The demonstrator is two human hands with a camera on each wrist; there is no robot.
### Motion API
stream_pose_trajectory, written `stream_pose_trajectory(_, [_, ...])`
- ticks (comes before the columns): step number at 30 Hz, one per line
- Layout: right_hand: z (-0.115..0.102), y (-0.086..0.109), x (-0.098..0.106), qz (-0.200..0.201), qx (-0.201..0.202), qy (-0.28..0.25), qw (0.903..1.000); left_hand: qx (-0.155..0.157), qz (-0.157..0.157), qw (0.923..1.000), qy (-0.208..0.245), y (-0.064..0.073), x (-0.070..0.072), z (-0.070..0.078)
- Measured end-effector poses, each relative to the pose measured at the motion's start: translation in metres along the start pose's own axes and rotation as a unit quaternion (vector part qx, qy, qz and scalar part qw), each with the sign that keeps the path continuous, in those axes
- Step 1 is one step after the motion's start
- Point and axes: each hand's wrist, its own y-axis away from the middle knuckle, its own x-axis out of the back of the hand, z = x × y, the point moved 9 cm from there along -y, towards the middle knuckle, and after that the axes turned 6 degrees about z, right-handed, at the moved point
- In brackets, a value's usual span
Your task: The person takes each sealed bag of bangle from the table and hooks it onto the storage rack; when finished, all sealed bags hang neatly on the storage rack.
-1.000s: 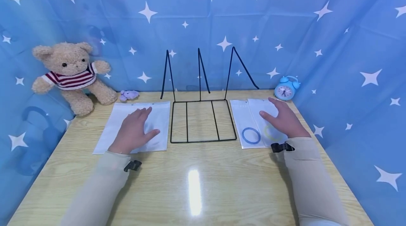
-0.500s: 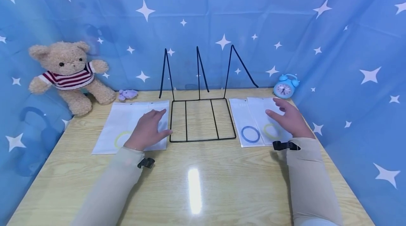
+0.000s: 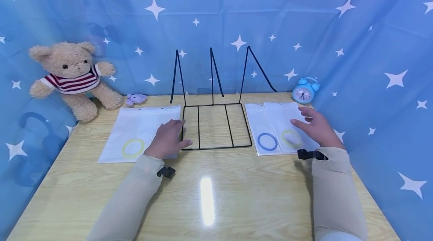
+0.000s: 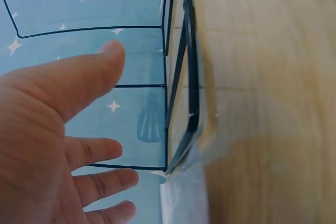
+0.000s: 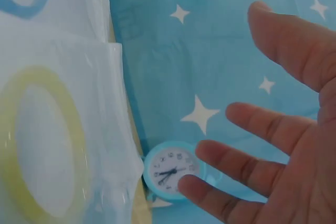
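Note:
In the head view my left hand point(image 3: 169, 138) hovers with fingers spread and nothing in it, between the left white plastic bags point(image 3: 135, 124) and the black wire rack point(image 3: 199, 128). Its fingertips overlap the rack's left rail. A yellow ring point(image 3: 133, 139) shows on the left bags. My right hand point(image 3: 318, 127), also holding nothing, is over the right edge of the right white plastic bags point(image 3: 257, 120). These bear a blue ring point(image 3: 259, 144) and a yellow ring point(image 5: 79, 145). The rack's three upright peaks rise at the back.
A teddy bear point(image 3: 71, 68) in a striped sweater sits at the back left, beside a small purple toy point(image 3: 136, 99). A light blue alarm clock point(image 3: 303, 92) stands at the back right. Blue star-patterned cloth point(image 3: 216, 11) surrounds the wooden table point(image 3: 257, 188).
My left hand has moved right from over the left bags to the rack's left side, uncovering the yellow ring there. My right hand has shifted slightly right, uncovering more of its yellow ring.

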Motion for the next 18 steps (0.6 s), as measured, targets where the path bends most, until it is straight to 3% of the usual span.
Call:
stream_pose_trajectory(11, [0.020, 0.006, 0.003, -0.038, -0.036, 0.003, 0.9986, 0.012, -0.035, 0.9989, 0.028, -0.005, -0.018, -0.012])
stream_pose_trajectory(18, [0.036, 0.006, 0.005, -0.046, -0.039, 0.007, 0.9982, 0.029, -0.052, 0.9974, 0.042, -0.003, -0.024, -0.020])
